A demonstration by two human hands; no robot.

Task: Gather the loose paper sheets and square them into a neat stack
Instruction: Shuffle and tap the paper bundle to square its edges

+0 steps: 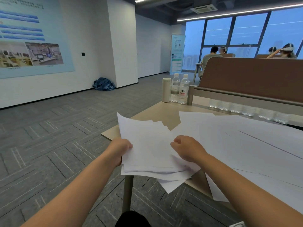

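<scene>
- White paper bundle point(147, 145) sits fanned and skewed at the near left corner of the tabletop point(164, 110), with some edges overhanging.
- Our left hand point(120, 149) grips the bundle's left edge.
- Our right hand point(186, 149) lies on the bundle's right side, fingers curled; we can't tell if it pinches a sheet.
- More loose sheets point(246, 141) spread across the right of the tabletop, overlapping the bundle.
- Step, we judge: gathering, roughly midway; squaring not started.
- Next: pull the right-side sheets onto the bundle, then stand it on edge and tap the sides flush.
</scene>
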